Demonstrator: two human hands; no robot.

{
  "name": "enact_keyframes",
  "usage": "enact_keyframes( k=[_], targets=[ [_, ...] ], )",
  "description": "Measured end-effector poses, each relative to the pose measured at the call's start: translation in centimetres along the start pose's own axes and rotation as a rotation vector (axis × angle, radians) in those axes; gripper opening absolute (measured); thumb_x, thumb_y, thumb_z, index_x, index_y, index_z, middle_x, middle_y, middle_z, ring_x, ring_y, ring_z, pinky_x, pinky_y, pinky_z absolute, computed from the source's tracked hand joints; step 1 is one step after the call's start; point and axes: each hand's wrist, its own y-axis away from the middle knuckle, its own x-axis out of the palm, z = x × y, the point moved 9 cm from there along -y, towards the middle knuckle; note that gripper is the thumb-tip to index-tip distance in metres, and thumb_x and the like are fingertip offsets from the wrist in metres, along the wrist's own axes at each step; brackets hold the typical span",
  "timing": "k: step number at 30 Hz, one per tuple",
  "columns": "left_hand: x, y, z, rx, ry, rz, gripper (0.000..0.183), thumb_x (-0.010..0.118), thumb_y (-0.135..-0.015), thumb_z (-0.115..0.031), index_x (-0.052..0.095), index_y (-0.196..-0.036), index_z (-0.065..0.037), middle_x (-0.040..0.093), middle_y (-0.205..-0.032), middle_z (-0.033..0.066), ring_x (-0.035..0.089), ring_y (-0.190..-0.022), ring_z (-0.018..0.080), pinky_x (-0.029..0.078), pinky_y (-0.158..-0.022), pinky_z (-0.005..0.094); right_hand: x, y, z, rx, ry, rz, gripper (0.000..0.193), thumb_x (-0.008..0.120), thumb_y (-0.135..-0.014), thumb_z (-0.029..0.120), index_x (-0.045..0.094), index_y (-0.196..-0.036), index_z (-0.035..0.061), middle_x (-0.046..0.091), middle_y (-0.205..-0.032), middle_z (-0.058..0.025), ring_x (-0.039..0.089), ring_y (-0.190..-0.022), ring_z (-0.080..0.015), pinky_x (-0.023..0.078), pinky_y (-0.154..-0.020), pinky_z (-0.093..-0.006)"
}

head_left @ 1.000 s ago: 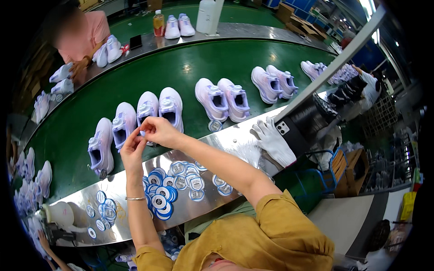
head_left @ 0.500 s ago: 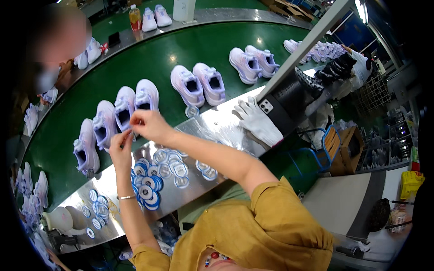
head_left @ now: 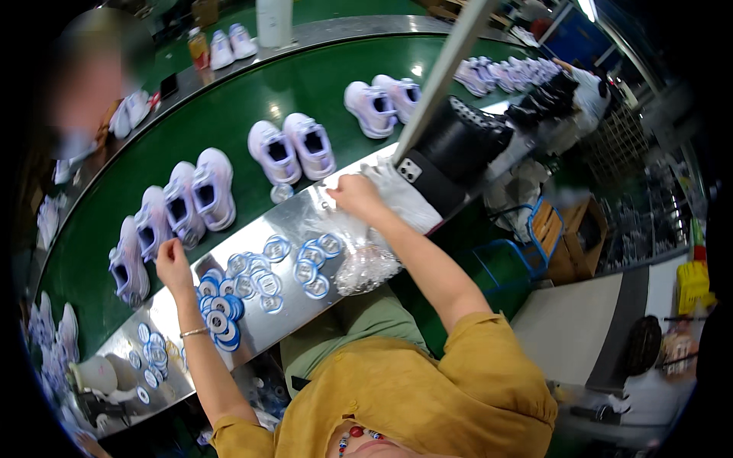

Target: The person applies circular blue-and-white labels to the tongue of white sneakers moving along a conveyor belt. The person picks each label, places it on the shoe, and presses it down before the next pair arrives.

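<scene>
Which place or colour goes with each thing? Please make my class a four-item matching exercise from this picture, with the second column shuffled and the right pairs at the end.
Column 1
1. Left hand
2. Right hand
3. Round tags
4. Chair

Column 2
A. Has a blue frame and orange-brown slats
B. Close to the group of four white-and-lilac shoes
C. Lying in groups on the metal ledge
D. Close to the white glove

Right pairs
1-B
2-D
3-C
4-A
</scene>
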Motion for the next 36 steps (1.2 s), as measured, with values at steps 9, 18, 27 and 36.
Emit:
enact_keyframes(
  k=[9,18,27,36],
  targets=[
    [9.3,12.9,-17.4,0.316,0.115,0.407,0.032,0.058,-0.08,0.0,0.057,-0.113,-0.001,0.057,-0.118,0.0165,0.052,-0.112,0.0323,0.041,-0.095,0.039,-3.6,2.7,-0.5,-0.215,-0.607,-0.251,0.015,0.066,-0.074,0.016,0.061,-0.074,0.0015,0.063,-0.075,-0.0102,0.059,-0.067,-0.024,0.046,-0.06,-0.0358],
    [18.8,23.1,-24.2,0.682,0.036,0.657,0.038,0.06,-0.082,-0.012,0.055,-0.115,0.006,0.048,-0.129,0.0249,0.048,-0.119,0.0374,0.04,-0.099,0.0431,-6.2,5.6,-0.6,-0.313,-1.219,-0.338,0.004,0.062,-0.084,0.006,0.062,-0.087,0.0027,0.062,-0.085,0.0,0.053,-0.076,-0.0068,0.043,-0.069,-0.0225],
    [19.6,23.8,-23.7,0.686,-0.031,0.633,0.038,0.058,-0.085,-0.016,0.054,-0.116,0.006,0.048,-0.129,0.0241,0.046,-0.121,0.0358,0.038,-0.101,0.0415,-6.4,3.3,-0.8,-0.287,-1.042,-0.233,0.004,0.057,-0.088,0.003,0.059,-0.09,-0.0005,0.066,-0.09,-0.0096,0.061,-0.084,-0.0139,0.048,-0.08,-0.0242],
    [16.6,22.5,-25.2,0.648,0.048,0.564,0.037,0.065,-0.079,-0.016,0.057,-0.112,0.001,0.049,-0.127,0.0232,0.046,-0.12,0.0369,0.039,-0.098,0.0428,-9.5,6.4,1.3,-0.203,-1.418,-0.119,0.006,0.055,-0.091,0.006,0.052,-0.094,0.0017,0.061,-0.079,-0.0083,0.056,-0.063,-0.0099,0.046,-0.057,-0.0226]
  ],
)
